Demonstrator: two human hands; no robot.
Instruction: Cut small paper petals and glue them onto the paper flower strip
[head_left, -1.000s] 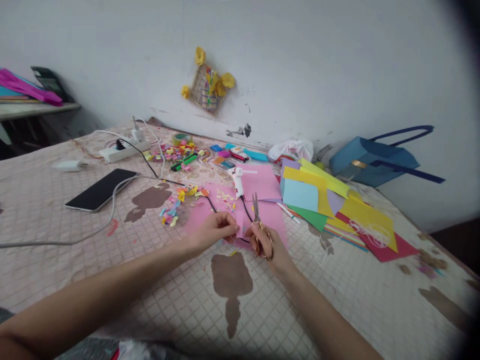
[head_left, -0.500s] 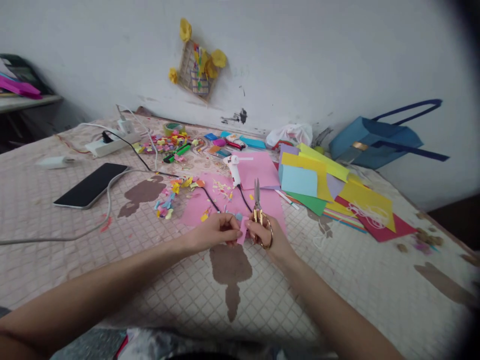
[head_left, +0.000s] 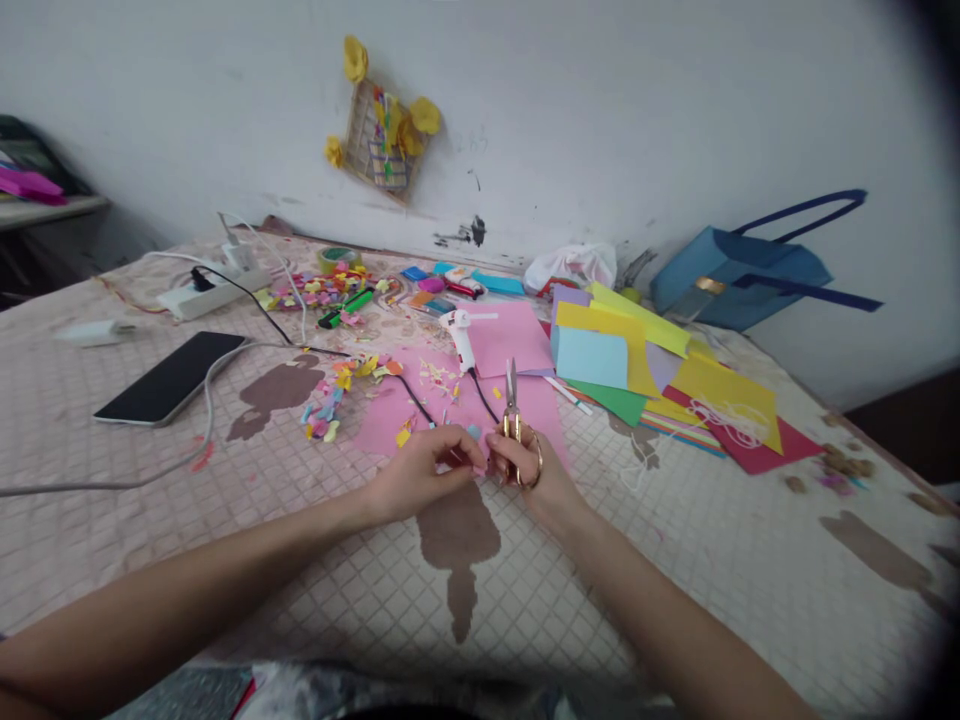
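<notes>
The right hand [head_left: 546, 484] grips gold-handled, pointed metal scissors [head_left: 512, 420]; keep the blades clear of the left hand [head_left: 429, 466], whose grip I cannot make out.

Left hand [head_left: 433, 470] bends inward, half curled, just beside the gripping right hand [head_left: 534, 474]

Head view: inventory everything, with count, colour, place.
Pink sheets: several, pink, centre
Scissors: 1, gold-handled, front centre
Glue gun: 1, white, centre
Paper bits: many, mixed, left centre
Coloured sheets: several, mixed, right
String: 1 bundle, white, right
Tote bag: 1, blue, right
Plastic bag: 1, white, back
Flat device: 1, black, left
Power strip: 1, white, left
Tape roll: 1, yellow-green, back
Ornament: 1, yellow-flowered, wall
Tablecloth: 1, pale, beneath
Left hand: 1, bare, front
Right hand: 1, bare, around scissors
</notes>
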